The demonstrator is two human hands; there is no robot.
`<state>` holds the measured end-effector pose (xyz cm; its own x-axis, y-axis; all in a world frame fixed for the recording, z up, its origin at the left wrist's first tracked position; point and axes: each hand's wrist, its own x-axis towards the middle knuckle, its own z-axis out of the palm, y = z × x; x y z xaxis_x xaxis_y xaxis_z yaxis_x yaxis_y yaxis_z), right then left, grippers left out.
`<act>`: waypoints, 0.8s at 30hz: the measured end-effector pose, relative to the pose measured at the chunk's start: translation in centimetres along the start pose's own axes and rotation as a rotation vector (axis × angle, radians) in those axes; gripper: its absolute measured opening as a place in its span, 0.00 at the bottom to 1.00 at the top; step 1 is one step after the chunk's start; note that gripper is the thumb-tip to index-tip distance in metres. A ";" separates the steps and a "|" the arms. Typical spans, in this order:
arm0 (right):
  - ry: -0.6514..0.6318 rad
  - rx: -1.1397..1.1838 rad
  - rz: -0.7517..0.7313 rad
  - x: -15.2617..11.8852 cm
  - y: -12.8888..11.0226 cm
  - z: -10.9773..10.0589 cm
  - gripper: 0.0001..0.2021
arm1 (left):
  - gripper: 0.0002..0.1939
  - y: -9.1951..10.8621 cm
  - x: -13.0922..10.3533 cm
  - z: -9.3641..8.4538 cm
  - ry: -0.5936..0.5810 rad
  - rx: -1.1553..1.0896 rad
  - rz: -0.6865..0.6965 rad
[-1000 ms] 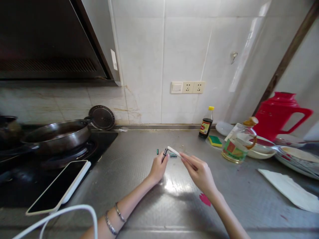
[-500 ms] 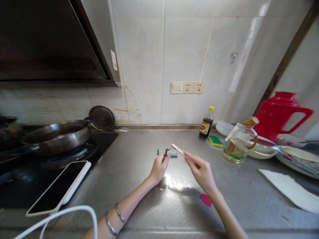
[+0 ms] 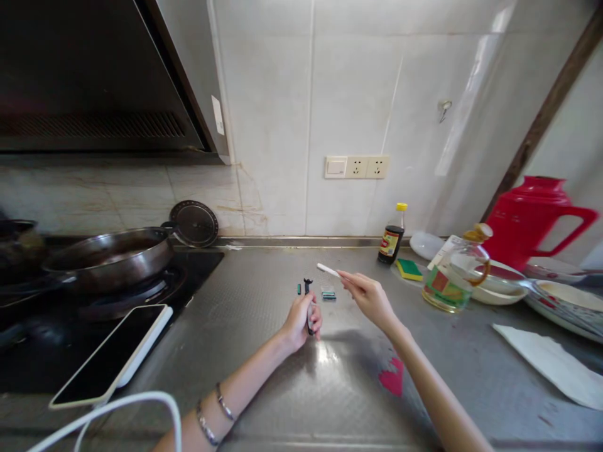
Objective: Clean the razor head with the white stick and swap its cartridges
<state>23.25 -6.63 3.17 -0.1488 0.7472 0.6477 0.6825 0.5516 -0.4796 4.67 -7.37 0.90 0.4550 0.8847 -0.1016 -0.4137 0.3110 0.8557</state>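
Sitting on the stove: a wide metal pan, with a phone lying across the stove's edge and a white cable looping nearest the camera
Wall: a dark round disc leans there, just right of the pan
Left hand: fingers wrapped around a dark handle, forked tip up, over the counter
Green bits: a small green strip left of the handle's tip, a few green-and-dark pieces to its right, on the counter
Right hand: pinching a slim white stick, tip pointing left, apart from the handle
Counter's right end: sauce bottle, pink patch near the forearm, sponge, oil jug, bowl, red thermos, white paper
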 end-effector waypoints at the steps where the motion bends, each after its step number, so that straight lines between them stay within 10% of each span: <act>1: -0.034 -0.013 -0.018 0.5 0.2 0.2 0.18 | 0.18 0.0 0.1 -0.1 0.017 -0.007 -0.004; 10: -0.232 0.044 -0.085 1.7 1.6 3.3 0.16 | 0.17 -0.2 0.3 -0.7 0.128 -0.042 -0.067; 24: -0.208 -0.049 -0.031 0.8 2.0 3.3 0.17 | 0.14 -0.8 0.3 -0.6 0.103 -0.113 -0.080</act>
<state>22.14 -3.69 0.72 -0.3108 0.7935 0.5232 0.7086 0.5603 -0.4289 4.66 -7.10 -0.09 0.4087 0.8849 -0.2233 -0.4682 0.4134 0.7810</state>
